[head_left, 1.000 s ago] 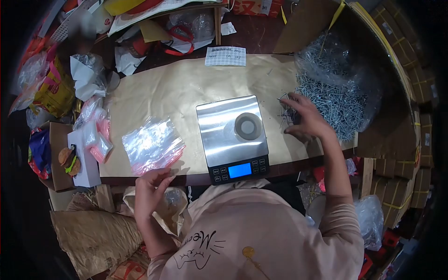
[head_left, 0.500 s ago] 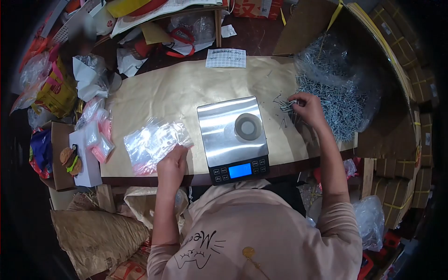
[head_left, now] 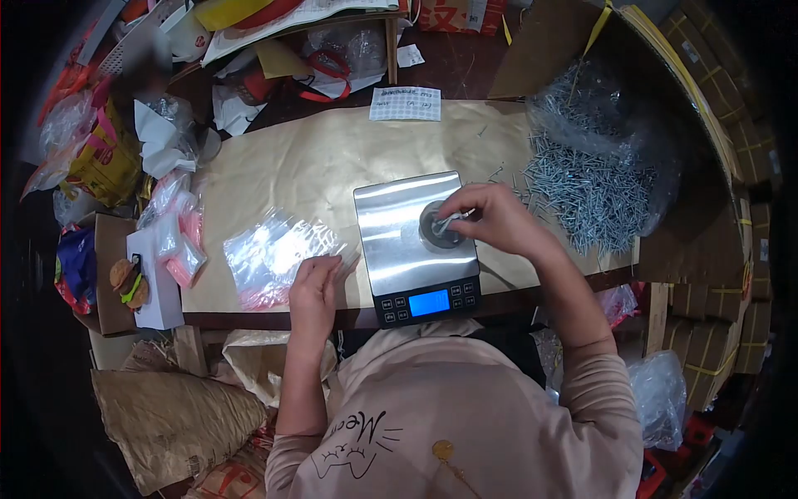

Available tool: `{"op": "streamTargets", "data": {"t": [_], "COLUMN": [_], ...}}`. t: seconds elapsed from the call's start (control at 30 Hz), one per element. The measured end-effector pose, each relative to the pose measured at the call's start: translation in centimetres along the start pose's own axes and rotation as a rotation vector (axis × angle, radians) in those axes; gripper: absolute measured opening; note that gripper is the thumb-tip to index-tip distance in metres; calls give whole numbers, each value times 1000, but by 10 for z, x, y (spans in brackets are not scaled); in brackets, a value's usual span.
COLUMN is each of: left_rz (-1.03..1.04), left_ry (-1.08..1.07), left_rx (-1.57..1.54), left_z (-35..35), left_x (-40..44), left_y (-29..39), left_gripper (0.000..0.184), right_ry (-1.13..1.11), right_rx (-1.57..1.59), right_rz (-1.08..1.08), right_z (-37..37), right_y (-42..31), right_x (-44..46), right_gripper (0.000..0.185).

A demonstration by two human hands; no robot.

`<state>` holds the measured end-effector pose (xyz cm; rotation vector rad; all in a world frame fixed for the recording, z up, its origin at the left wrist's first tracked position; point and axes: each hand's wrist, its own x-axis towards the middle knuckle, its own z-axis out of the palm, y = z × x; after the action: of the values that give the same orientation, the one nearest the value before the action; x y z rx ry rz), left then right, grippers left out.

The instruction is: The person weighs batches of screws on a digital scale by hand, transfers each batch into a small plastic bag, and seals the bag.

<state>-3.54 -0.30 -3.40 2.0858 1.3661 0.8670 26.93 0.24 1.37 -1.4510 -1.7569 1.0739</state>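
My right hand (head_left: 490,218) is over a small round cup (head_left: 440,229) on the steel plate of a digital scale (head_left: 386,249), its fingers pinched on some screws (head_left: 450,221). The scale's display (head_left: 430,303) glows blue. My left hand (head_left: 316,287) is at the right edge of a stack of clear zip bags (head_left: 278,254) with red-pink strips; its fingers are closed, and what they hold is too small to make out. Further right, a large pile of screws (head_left: 590,183) lies in a plastic-lined cardboard box.
A paper label sheet (head_left: 406,104) lies at the back of the brown paper (head_left: 332,150). At the left are a white box (head_left: 155,283), packs of bags (head_left: 180,249) and a yellow bag (head_left: 108,166). Stacked cartons (head_left: 727,108) stand at the right.
My right hand has moved left from the loose screws by the box to the cup, carrying screws. My left hand first moved up to the bags, then slightly right.
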Motion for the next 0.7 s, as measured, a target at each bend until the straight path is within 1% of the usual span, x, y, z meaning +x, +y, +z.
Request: {"op": "streamTargets", "data": {"t": [0.17, 0.27, 0.37, 0.47, 0.53, 0.57, 0.6, 0.7], "left_rz": [12, -23, 34, 23, 34, 38, 96, 186], "left_ry": [16, 35, 98, 73, -40, -95, -97, -54], "left_rx": [-10, -21, -48, -171, -273, -322, -296, -398], "left_z": [-8, -9, -12, -10, -12, -10, -6, 5], "left_x": [2, 3, 7, 6, 7, 8, 10, 15], "left_y": [13, 21, 34, 47, 67, 74, 76, 82], "left_gripper": [28, 29, 23, 12, 9, 9, 14, 19], "right_ry": [29, 96, 204, 99, 34, 0, -64, -164], "right_rx": [-100, 4, 180, 211, 252, 272, 326, 174], "right_rz": [-50, 123, 117, 44, -60, -113, -147, -349], "right_z": [7, -3, -4, -1, 8, 15, 22, 37], "right_y": [-4, -15, -9, -12, -25, -31, -36, -38], "right_x": [-2, -7, -11, -13, -13, -13, -13, -8], "right_gripper": [13, 12, 11, 16, 19, 21, 20, 17]}}
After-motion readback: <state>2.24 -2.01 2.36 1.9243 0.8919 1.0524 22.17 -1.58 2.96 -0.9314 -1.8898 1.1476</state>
